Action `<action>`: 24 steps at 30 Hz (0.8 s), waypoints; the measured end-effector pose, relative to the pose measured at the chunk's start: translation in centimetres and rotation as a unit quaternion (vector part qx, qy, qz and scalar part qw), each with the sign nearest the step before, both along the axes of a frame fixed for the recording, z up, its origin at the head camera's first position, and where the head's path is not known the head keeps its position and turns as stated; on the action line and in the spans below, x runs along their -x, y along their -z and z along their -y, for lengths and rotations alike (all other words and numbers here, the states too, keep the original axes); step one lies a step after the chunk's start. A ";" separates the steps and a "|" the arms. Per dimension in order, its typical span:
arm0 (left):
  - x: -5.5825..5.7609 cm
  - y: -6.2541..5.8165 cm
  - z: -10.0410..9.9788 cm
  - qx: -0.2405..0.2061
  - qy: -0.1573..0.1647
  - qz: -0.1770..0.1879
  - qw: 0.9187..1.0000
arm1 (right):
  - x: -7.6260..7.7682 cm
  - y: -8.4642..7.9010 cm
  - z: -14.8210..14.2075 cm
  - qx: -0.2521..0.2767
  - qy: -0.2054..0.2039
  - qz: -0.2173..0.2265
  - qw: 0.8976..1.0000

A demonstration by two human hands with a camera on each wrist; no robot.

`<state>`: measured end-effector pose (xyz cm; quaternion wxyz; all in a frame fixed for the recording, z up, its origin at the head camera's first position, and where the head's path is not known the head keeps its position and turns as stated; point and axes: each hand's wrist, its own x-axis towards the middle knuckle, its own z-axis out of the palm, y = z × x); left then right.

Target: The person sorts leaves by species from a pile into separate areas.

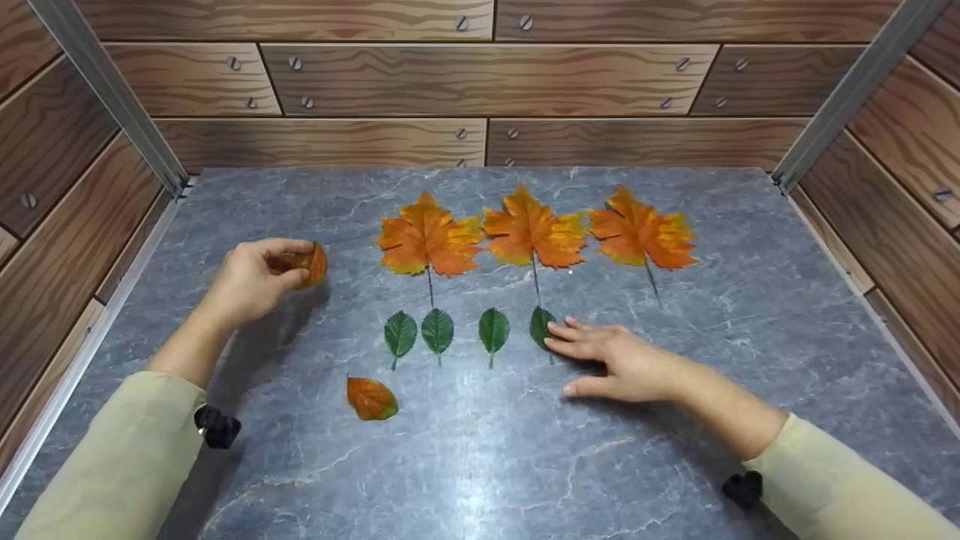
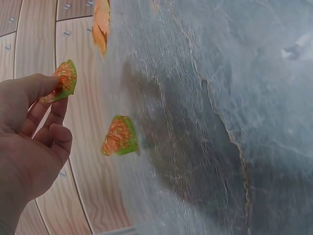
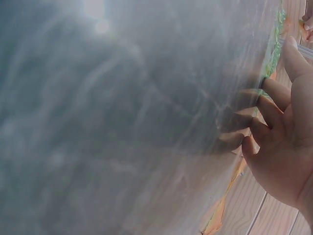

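Observation:
My left hand [image 1: 259,277] pinches an orange leaf [image 1: 318,265] between thumb and fingers, above the left part of the table. In the left wrist view this leaf [image 2: 67,78] shows a green edge. A second small orange leaf [image 1: 372,399] lies on the table nearer to me. My right hand [image 1: 619,358] has its fingers spread, with the fingertips over the edge of the rightmost green leaf [image 1: 540,324]. Three other green leaves stand in a row to its left: one [image 1: 493,330], another [image 1: 437,330] and the leftmost [image 1: 400,334].
Behind the green leaves lie three large orange maple leaves with stems: left [image 1: 426,236], middle [image 1: 531,229] and right [image 1: 641,231]. The grey marbled table [image 1: 480,465] is bounded by wood-patterned walls [image 1: 480,79] at the back and sides.

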<state>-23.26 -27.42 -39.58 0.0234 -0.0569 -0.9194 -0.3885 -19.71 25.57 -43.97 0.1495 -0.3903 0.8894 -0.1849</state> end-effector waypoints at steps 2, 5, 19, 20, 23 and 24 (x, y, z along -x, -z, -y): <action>0.3 0.1 -0.1 -0.002 -0.003 0.000 1.000 | 0.0 0.0 0.0 0.002 0.000 -0.001 1.000; 0.8 0.4 0.0 -0.003 -0.007 0.001 1.000 | 0.0 0.0 -0.1 0.003 -0.001 0.000 1.000; 2.1 2.2 -0.1 0.008 -0.021 0.013 1.000 | 0.0 0.0 0.0 -0.003 0.003 0.006 1.000; 2.1 2.3 -0.1 0.012 -0.022 0.014 1.000 | 0.0 0.0 0.0 -0.003 0.003 0.006 1.000; 2.2 2.5 -0.1 0.021 -0.023 0.016 0.999 | 0.0 0.0 0.0 -0.002 0.004 0.006 1.000; 2.2 2.6 -0.1 0.024 -0.023 0.018 0.999 | 0.0 0.0 0.0 -0.003 0.004 0.007 1.000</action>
